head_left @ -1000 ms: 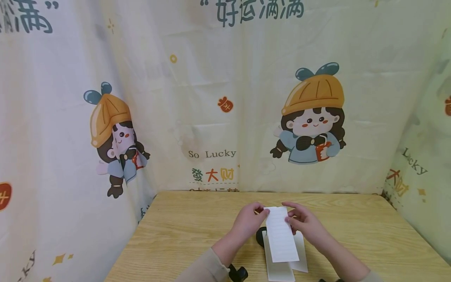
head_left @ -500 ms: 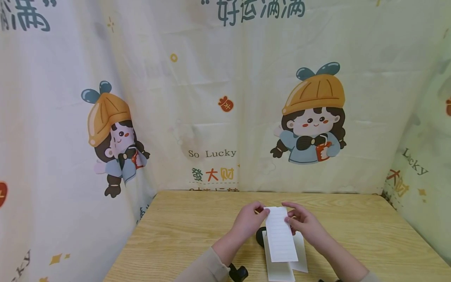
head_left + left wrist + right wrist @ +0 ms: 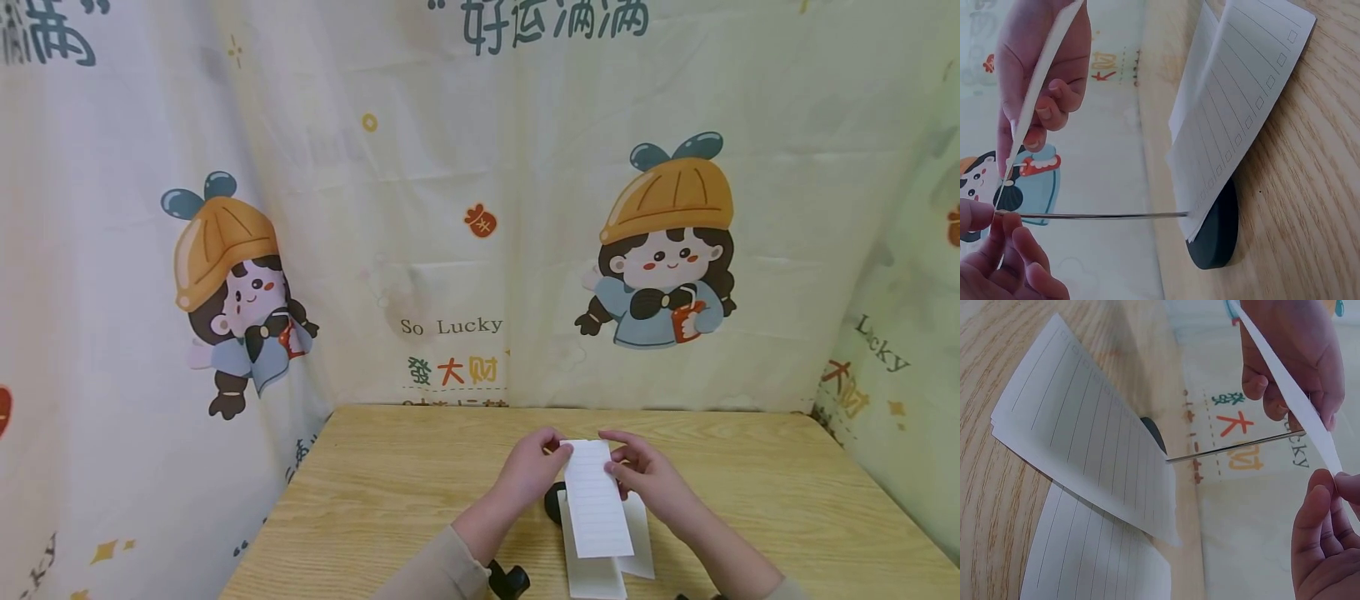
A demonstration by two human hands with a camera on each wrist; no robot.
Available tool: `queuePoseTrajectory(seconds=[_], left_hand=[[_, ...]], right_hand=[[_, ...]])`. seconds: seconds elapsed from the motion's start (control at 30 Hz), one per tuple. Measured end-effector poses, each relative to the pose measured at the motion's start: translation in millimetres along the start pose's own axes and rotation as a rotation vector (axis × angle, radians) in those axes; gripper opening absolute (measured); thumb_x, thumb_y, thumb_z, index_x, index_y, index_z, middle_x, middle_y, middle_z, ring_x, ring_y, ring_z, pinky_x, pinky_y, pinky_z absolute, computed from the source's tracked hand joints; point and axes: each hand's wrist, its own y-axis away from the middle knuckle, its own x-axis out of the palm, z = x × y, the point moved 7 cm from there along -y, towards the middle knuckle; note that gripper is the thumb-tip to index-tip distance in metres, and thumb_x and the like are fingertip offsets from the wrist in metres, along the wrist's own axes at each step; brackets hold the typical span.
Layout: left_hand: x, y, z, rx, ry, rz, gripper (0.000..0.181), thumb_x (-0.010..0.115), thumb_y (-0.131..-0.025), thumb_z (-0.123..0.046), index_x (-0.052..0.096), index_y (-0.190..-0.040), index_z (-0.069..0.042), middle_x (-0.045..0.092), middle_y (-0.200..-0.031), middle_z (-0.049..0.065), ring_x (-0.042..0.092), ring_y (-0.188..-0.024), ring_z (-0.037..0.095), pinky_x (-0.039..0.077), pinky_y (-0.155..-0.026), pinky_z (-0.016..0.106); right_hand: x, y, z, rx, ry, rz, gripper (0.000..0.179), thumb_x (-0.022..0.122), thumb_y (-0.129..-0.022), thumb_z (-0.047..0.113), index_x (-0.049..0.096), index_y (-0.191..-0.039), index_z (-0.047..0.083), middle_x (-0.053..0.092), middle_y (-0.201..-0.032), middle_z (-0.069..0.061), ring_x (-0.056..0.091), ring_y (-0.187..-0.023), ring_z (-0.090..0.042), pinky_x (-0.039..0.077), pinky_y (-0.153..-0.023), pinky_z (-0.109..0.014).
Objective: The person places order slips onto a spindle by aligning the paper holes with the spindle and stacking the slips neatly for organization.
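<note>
A white ruled paper slip (image 3: 597, 508) is held up by its top end between both hands. My left hand (image 3: 528, 468) pinches its left corner, thumb in front. On the right edge, the thumb and fingers of my right hand (image 3: 652, 475) pinch the same slip. Below stands a bill spike with a black round base (image 3: 1219, 234) and a thin metal rod (image 3: 1100, 216). The rod's upper end meets the slip right at my left fingertips. Lower on the rod, close to the base, sit ruled slips with checkboxes (image 3: 1079, 419), fanned apart and tilted over the table.
The wood-grain table (image 3: 405, 492) reaches back to a printed cloth curtain (image 3: 420, 208), which also hangs along both sides. A black object (image 3: 508, 581) shows beside the left sleeve, and another dark one (image 3: 701, 596) at the bottom edge near the right forearm.
Both hands and the held slip stay almost still, apart from a very slight shift left. The left curtain sways, its printed figure drifting leftward.
</note>
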Motion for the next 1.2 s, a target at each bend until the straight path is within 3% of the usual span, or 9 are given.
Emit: queuePoseTrajectory(seconds=[0.2,0.53,0.9,1.2], left_hand=[[-1.5,0.2,4.1,0.012,0.049,-0.007,0.013,0.066,-0.096,-0.031,0.067,-0.105,-0.021,0.059,-0.091,-0.009,0.054,-0.079,0.011,0.046,-0.067,0.03],[-4.2,4.0,6.0,-0.006,0.065,-0.031,0.01,0.067,-0.095,-0.028,0.067,-0.101,-0.02,0.06,-0.091,-0.008,0.055,-0.081,0.012,0.048,-0.069,0.03],[-4.3,4.0,5.3,-0.019,0.033,-0.04,0.01,0.068,-0.095,-0.029,0.068,-0.094,-0.019,0.059,-0.085,-0.007,0.053,-0.077,0.013,0.045,-0.066,0.03],[-3.0,4.8,4.8,-0.018,0.0,-0.034,0.012,0.067,-0.095,-0.029,0.07,-0.098,-0.018,0.062,-0.087,-0.008,0.054,-0.078,0.012,0.047,-0.068,0.031]], right_hand=[[-0.8,-0.6,-0.2,-0.007,0.005,0.002,0.051,0.067,-0.094,0.01,0.049,-0.142,0.008,0.058,-0.102,-0.017,0.057,-0.076,-0.024,0.054,-0.064,-0.033],[-1.8,-0.4,-1.2,-0.015,0.022,-0.005,0.048,0.066,-0.094,0.008,0.051,-0.14,0.007,0.059,-0.1,-0.016,0.057,-0.074,-0.024,0.054,-0.063,-0.033],[-1.2,-0.3,-2.7,-0.012,0.036,0.0,0.048,0.067,-0.094,0.01,0.051,-0.14,0.007,0.059,-0.1,-0.015,0.057,-0.075,-0.024,0.054,-0.064,-0.035],[2.1,0.3,-3.2,-0.039,0.028,0.037,0.05,0.066,-0.095,0.009,0.048,-0.141,0.002,0.059,-0.098,-0.015,0.057,-0.073,-0.023,0.053,-0.062,-0.032]])
